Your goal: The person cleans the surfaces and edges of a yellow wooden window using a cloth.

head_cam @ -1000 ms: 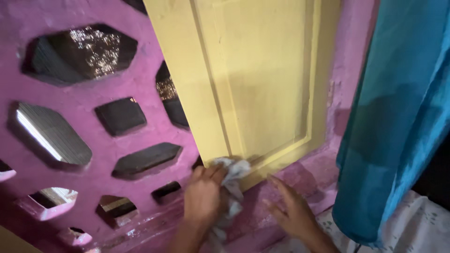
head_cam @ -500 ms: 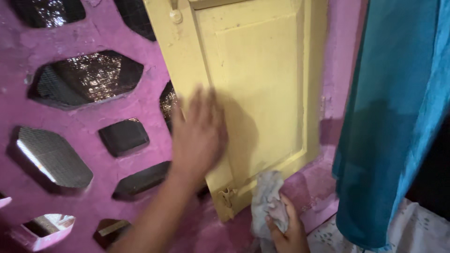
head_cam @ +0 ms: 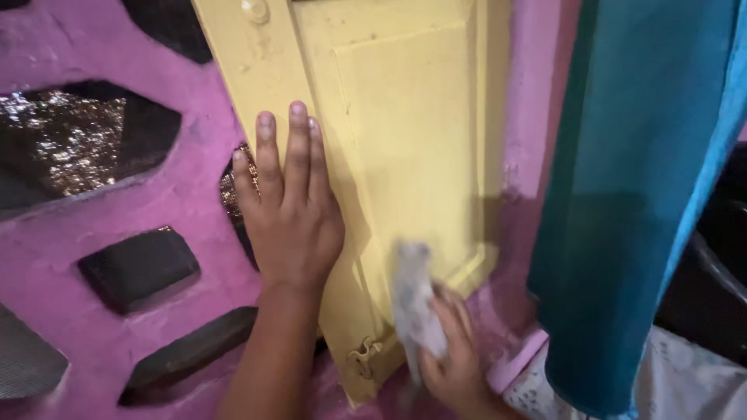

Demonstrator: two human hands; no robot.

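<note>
A yellow wooden shutter (head_cam: 405,132) hangs against a pink wall. My left hand (head_cam: 289,210) lies flat on the shutter's left frame, fingers straight and close together, pointing up. My right hand (head_cam: 455,362) grips a crumpled grey cloth (head_cam: 412,299) and presses it against the lower part of the shutter's panel. A small yellow latch (head_cam: 363,359) sits at the shutter's bottom corner, just left of the cloth.
The pink wall (head_cam: 156,194) to the left has several angular openings covered with dark mesh (head_cam: 62,144). A teal curtain (head_cam: 630,194) hangs at the right. A white patterned fabric (head_cam: 685,389) shows at the bottom right.
The cloth has gone from my left hand to my right. My left hand rose and now rests flat on the shutter frame. The cloth moved up onto the panel.
</note>
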